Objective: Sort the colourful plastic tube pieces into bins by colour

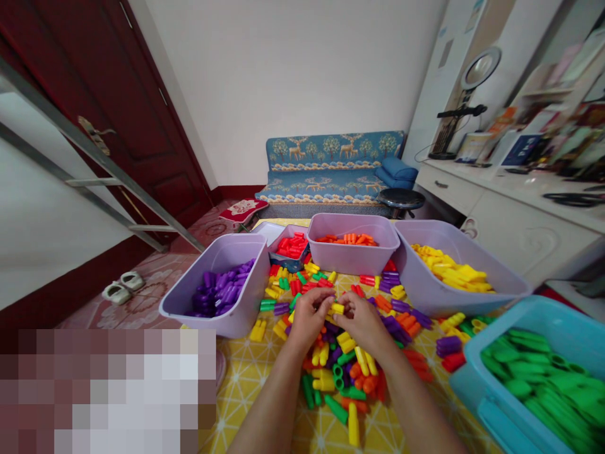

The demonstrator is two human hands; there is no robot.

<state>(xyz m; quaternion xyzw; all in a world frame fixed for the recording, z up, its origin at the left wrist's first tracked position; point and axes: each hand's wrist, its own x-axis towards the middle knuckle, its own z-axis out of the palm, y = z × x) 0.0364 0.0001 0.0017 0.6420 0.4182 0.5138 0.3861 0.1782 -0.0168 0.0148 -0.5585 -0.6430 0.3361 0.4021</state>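
Observation:
Over a heap of mixed plastic pieces, my left hand (311,313) and my right hand (362,320) meet with fingertips pinched. Between them is a small yellow plastic tube-like piece (337,308), which both hands grip. Fingers partly hide it. Below and around my wrists lie loose pieces of the same kind, many shaped like two joined tubes: a yellow pair (365,360), a green piece (336,408), an orange piece (354,404) and a single upright-pointing yellow piece (353,424). They rest on a yellow patterned tablecloth (265,394).
Bins ring the heap: a lilac bin (258,296) of purple pieces, a small box (288,261) of red ones, a lilac bin (352,257) of orange, another (425,299) of yellow, and a blue bin (472,378) of green. Behind stands a sofa (331,180); at left, a metal ladder (101,157).

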